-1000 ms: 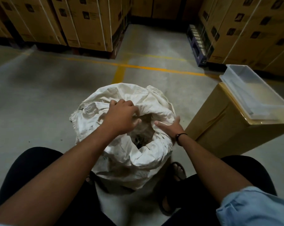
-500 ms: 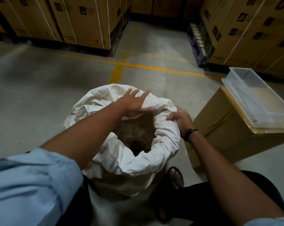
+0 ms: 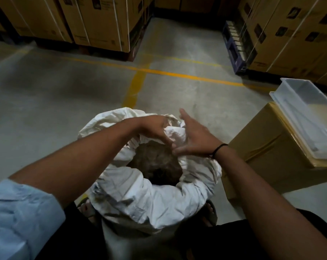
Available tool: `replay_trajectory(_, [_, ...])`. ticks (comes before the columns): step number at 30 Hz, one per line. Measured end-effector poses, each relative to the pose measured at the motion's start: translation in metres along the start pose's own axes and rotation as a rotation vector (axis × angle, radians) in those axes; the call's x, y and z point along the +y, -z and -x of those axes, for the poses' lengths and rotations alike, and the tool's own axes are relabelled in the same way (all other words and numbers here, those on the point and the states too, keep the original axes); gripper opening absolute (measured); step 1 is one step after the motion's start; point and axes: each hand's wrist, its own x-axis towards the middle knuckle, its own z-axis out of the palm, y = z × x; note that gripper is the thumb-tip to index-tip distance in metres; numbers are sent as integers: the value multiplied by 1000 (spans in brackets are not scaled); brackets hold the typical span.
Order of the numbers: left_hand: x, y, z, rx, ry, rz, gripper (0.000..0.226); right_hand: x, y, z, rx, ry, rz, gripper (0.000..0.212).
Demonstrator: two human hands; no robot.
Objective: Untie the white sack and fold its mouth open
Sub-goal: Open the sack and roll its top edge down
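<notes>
Open concrete floor (image 3: 55, 109) lies left of and beyond the white sack (image 3: 151, 199). Close on its right stands a cardboard box (image 3: 267, 152) topped by a clear plastic tray (image 3: 312, 113). Stacked cartons (image 3: 95, 21) wall the far side.

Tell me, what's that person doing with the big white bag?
A person is working on a white sack that stands on the floor between their feet. It is already untied, and its mouth is rolled down into a thick rim, with something brownish showing inside. The left hand grips the fabric at the far rim, and the right hand presses flat against the fold beside it. A cardboard box with a clear tray on top stands to the right.
</notes>
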Motion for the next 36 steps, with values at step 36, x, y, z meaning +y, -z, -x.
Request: replay_trajectory(36, [-52, -20, 5, 636, 307, 47, 65, -30, -71, -64, 277, 28, 253, 79])
